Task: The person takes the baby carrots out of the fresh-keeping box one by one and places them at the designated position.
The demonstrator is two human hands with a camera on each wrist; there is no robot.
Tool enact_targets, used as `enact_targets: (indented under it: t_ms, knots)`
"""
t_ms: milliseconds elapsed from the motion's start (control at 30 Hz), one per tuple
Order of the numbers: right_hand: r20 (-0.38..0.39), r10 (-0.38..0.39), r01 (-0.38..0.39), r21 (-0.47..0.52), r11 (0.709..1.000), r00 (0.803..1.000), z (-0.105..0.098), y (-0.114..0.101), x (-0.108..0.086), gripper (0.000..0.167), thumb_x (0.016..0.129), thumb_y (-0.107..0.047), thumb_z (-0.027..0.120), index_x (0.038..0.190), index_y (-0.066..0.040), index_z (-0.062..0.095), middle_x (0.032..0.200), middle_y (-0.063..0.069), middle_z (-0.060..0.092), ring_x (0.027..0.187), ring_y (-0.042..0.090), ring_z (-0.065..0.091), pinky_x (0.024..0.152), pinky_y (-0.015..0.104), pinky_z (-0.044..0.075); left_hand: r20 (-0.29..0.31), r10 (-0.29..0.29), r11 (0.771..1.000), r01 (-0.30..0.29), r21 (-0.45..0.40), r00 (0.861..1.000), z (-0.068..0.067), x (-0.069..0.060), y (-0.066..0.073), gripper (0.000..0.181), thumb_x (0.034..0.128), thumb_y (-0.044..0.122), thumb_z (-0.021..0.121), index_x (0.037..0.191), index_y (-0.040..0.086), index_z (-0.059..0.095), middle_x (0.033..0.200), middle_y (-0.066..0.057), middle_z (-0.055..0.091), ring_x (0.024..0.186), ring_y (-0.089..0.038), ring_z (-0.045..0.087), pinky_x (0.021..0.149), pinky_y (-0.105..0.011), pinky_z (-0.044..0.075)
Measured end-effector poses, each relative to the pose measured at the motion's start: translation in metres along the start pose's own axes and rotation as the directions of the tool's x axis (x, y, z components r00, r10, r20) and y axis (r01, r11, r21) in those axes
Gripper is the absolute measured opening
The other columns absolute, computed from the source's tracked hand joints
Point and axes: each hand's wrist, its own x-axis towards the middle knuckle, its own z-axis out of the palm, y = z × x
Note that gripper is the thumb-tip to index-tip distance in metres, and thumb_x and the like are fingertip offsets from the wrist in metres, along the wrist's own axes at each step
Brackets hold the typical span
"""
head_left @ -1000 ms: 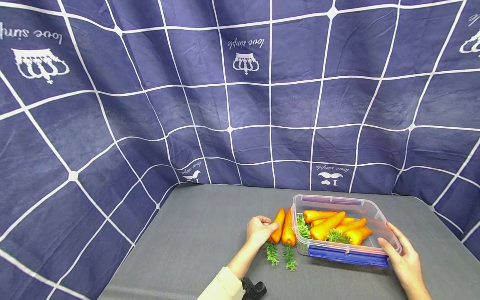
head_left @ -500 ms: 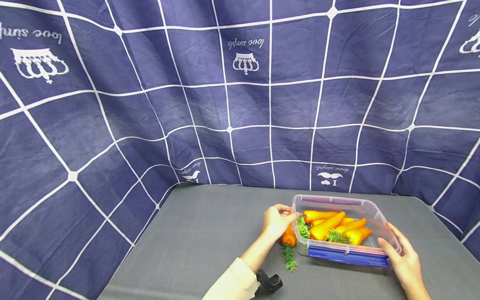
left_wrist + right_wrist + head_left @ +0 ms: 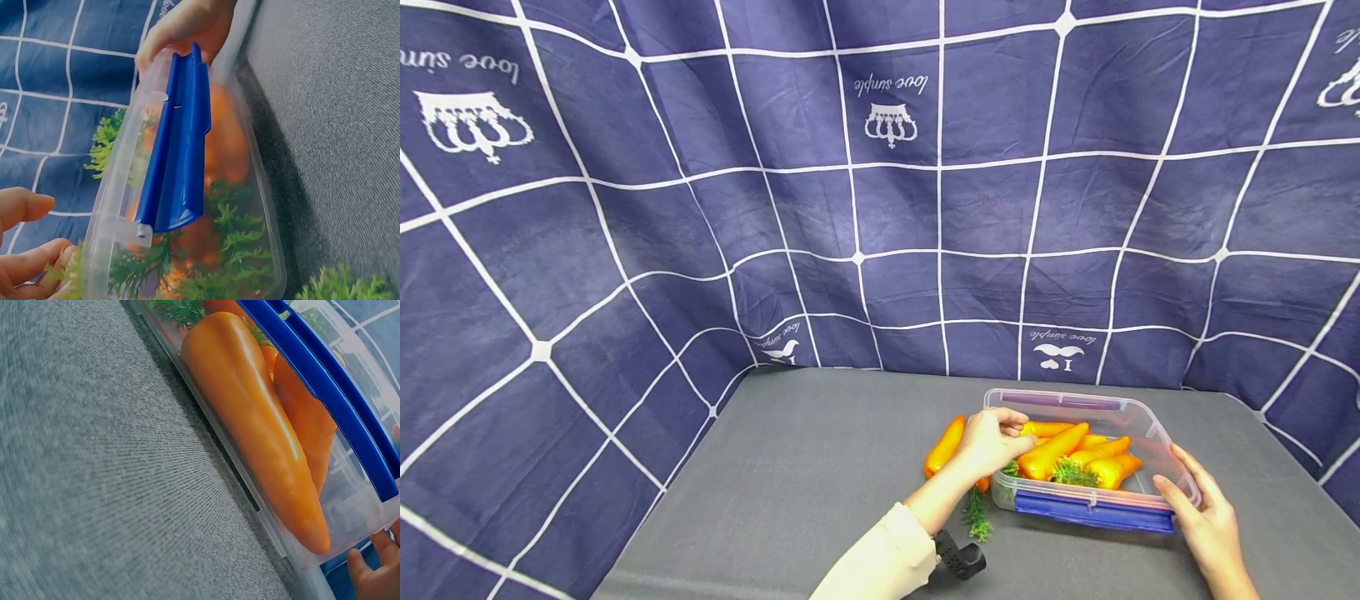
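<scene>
A clear plastic food container with a blue clip latch stands without a lid at the right. Several orange carrots with green leafy tops lie inside it. My left hand hovers over the container's left end. In the left wrist view the thumb and fingers of my left hand are apart near some leaves, with nothing seen between them. My right hand grips the container's right end, thumb at the rim. Left of the container lies a carrot. Another carrot's leaves show beside my forearm, which mostly hides its body.
A grey cloth surface spreads under everything. Behind and to the left hangs a dark blue curtain with white grid lines. A black strap mount sits on my left wrist, below a cream sleeve.
My left hand has left the outermost carrot on the surface and moved right, over the container's left wall. That carrot now lies slightly tilted. My right hand and the container have stayed put.
</scene>
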Motion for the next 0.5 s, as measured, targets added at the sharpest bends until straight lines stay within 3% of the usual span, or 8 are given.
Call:
enact_targets:
  t_ms: [167,300,400,500]
  knots:
    - [-0.012,0.003,-0.003,-0.006,1.000,1.000,0.000,-0.001,0.000,0.058,0.095,-0.013,0.063,0.149,-0.023,0.043,0.127,-0.030,0.042,0.099,-0.004,0.042,0.076,0.007,0.032,0.079,0.010,0.995,-0.018,0.096,0.997,0.008,0.004,0.003,0.031,0.0790,0.012,0.078,0.107,0.002,0.072,0.092,-0.003,0.072,0.077,0.000,0.062,0.071,-0.012,0.047]
    - [-0.003,0.010,-0.010,-0.008,1.000,1.000,-0.001,0.000,0.000,0.059,0.095,-0.013,0.062,0.150,-0.023,0.041,0.131,-0.031,0.040,0.111,-0.007,0.040,0.084,0.003,0.029,0.097,-0.016,0.981,-0.003,0.193,0.995,0.015,0.010,0.006,0.031,0.0776,0.015,0.078,0.107,0.005,0.073,0.090,0.002,0.070,0.077,0.001,0.059,0.072,-0.012,0.045]
    - [0.005,0.016,-0.016,-0.005,1.000,1.000,-0.001,0.001,0.000,0.059,0.096,-0.014,0.062,0.150,-0.024,0.040,0.133,-0.032,0.039,0.116,-0.014,0.036,0.089,0.000,0.025,0.098,-0.025,0.950,-0.007,0.312,0.995,0.020,0.013,0.007,0.032,0.0752,0.018,0.079,0.105,0.009,0.074,0.089,0.006,0.070,0.080,0.001,0.060,0.072,-0.011,0.044]
    - [-0.001,0.012,-0.012,0.001,1.000,1.000,-0.001,0.000,0.000,0.059,0.095,-0.013,0.062,0.150,-0.023,0.041,0.132,-0.032,0.040,0.113,-0.012,0.039,0.085,0.002,0.029,0.112,-0.042,0.894,-0.013,0.449,0.993,0.024,0.016,0.007,0.033,0.0735,0.022,0.081,0.105,0.011,0.075,0.092,0.008,0.071,0.085,-0.001,0.062,0.074,-0.012,0.044]
